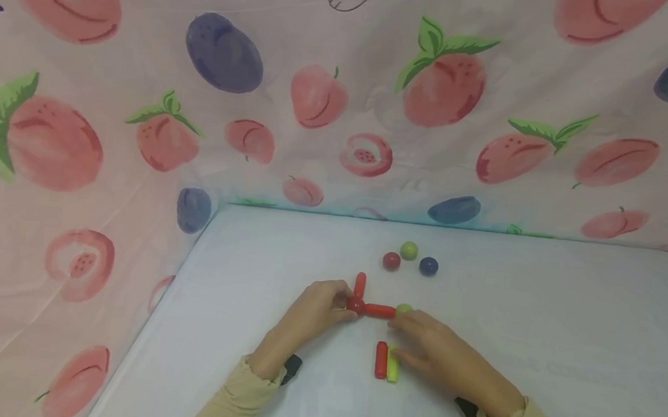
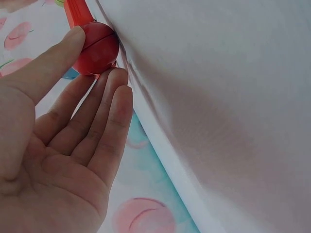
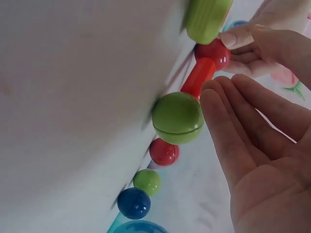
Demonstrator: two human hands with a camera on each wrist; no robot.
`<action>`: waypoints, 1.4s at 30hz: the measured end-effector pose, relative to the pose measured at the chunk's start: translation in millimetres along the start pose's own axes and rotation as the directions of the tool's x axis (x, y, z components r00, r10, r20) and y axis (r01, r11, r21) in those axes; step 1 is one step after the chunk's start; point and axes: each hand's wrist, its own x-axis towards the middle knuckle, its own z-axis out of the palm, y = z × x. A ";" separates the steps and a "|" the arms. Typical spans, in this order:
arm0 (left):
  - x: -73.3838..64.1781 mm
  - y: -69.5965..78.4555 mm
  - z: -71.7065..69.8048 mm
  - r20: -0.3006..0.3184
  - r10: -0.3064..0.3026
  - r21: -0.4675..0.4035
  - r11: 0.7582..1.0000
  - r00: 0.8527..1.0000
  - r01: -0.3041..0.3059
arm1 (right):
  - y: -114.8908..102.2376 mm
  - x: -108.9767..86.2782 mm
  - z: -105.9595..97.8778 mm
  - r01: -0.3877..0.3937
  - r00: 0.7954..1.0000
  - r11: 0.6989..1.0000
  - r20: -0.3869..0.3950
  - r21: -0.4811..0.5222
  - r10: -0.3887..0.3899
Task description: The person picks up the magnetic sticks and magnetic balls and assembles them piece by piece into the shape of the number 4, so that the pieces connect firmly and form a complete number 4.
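My left hand (image 1: pixel 317 308) pinches a red ball (image 2: pixel 101 51) between thumb and fingertips on the white table. Two red rods join that ball: one rod (image 1: pixel 360 285) points to the back, the other (image 1: pixel 380 311) runs rightward to a green ball (image 3: pixel 178 118). Beside the green ball is my right hand (image 1: pixel 437 347), its fingers mostly straight and their tips right at the ball in the right wrist view. Below its thumb in the head view, a loose red rod (image 1: pixel 381 360) and a yellow-green rod (image 1: pixel 393 366) lie side by side.
Behind the joined pieces sit a loose red ball (image 1: pixel 391 261), a green ball (image 1: pixel 408 250) and a blue ball (image 1: pixel 429 266). A fruit-print cloth (image 1: pixel 321 35) hangs along the back and left edges of the white table (image 1: pixel 562 324).
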 end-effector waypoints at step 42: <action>-0.9 0.1 -1.0 0.012 -0.011 -0.014 1.000 1.000 0.011 | 8.0 -11.3 16.3 0.191 0.982 0.979 0.024 -0.075 -0.190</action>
